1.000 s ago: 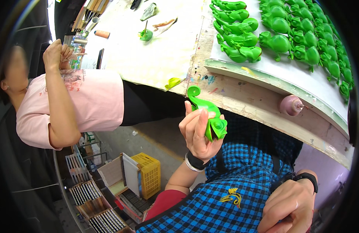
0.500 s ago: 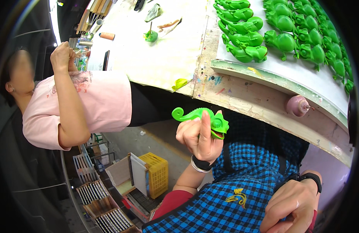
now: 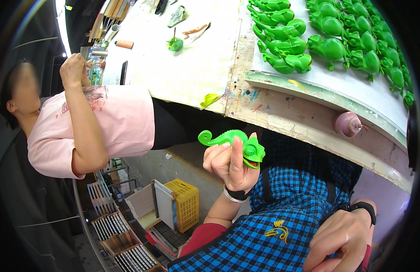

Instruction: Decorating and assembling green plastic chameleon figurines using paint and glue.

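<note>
Toy: the green lizard toy (image 3: 235, 141) sits in the middle of the frame.
Way it lies: long side left to right, curly tail left, head right.
Left hand (image 3: 230, 165): its grip is closed on the toy, one finger across it.
Right hand (image 3: 341, 240): lower right, resting on the blue checked apron (image 3: 282, 213); grip unclear.
Tabletop (image 3: 191, 68): above the toy.

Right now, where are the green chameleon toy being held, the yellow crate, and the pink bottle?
green chameleon toy (image 3: 235, 137), head view, on its back.
yellow crate (image 3: 188, 204), head view, on its side wall.
pink bottle (image 3: 347, 124), head view, on its round body.
</note>
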`<state>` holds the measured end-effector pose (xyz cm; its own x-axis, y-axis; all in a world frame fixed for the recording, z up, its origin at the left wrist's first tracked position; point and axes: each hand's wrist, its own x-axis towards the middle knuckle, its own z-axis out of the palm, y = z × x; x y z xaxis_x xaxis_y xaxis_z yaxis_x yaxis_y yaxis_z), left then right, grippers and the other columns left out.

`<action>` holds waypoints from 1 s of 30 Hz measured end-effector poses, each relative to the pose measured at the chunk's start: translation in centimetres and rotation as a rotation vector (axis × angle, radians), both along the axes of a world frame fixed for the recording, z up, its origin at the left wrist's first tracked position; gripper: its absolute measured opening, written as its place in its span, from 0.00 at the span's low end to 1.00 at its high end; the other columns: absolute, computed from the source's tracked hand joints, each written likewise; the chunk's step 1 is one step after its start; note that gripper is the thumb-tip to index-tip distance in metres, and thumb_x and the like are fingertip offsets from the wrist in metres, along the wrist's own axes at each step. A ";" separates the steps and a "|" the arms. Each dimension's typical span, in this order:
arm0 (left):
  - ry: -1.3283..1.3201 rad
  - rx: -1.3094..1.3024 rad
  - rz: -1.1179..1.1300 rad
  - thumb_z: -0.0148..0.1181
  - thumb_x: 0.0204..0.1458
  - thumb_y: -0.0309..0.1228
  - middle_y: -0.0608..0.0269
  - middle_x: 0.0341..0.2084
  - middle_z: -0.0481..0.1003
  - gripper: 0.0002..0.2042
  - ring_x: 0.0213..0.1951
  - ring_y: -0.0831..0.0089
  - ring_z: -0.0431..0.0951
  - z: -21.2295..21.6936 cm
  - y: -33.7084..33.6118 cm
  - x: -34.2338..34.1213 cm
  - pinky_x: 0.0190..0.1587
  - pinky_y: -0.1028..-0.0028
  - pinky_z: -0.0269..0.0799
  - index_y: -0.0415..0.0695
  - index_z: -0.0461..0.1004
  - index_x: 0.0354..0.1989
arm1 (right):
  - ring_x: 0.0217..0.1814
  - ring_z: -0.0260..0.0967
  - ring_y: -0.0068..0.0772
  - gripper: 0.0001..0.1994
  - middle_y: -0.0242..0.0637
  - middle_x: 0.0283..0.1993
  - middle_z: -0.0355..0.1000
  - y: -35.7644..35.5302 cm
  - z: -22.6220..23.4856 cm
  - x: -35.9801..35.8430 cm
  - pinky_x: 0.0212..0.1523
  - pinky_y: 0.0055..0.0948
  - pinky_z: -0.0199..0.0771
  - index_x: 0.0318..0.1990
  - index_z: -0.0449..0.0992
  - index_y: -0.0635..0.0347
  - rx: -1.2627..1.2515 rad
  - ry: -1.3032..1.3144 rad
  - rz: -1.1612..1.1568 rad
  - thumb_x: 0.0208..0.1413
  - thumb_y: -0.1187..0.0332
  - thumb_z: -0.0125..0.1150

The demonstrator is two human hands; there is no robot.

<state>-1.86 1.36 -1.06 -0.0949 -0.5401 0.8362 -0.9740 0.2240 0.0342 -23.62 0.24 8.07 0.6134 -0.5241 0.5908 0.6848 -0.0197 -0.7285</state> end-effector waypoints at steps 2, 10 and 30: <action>0.036 0.030 0.004 0.70 0.31 0.22 0.68 0.27 0.66 0.30 0.34 0.69 0.65 0.3 -0.2 -0.2 0.36 0.72 0.63 0.37 0.68 0.49 | 0.15 0.60 0.22 0.07 0.35 0.24 0.65 -0.3 -0.3 -0.2 0.12 0.19 0.58 0.36 0.76 0.56 -0.009 0.035 0.034 0.54 0.72 0.50; 0.274 0.301 -0.015 0.68 0.29 0.20 0.66 0.23 0.63 0.29 0.29 0.70 0.61 1.2 -0.9 -0.6 0.33 0.74 0.61 0.40 0.71 0.48 | 0.16 0.68 0.22 0.09 0.34 0.20 0.71 0.3 -1.4 -0.4 0.16 0.16 0.65 0.28 0.78 0.64 0.130 0.445 -0.125 0.45 0.83 0.50; 0.230 0.389 -0.262 0.67 0.27 0.20 0.67 0.34 0.75 0.27 0.38 0.69 0.72 2.0 -1.7 -1.0 0.43 0.68 0.64 0.40 0.69 0.43 | 0.20 0.59 0.13 0.25 0.30 0.28 0.67 -0.6 -5.5 1.8 0.20 0.15 0.60 0.56 0.60 0.62 0.347 0.946 -0.447 0.48 0.79 0.53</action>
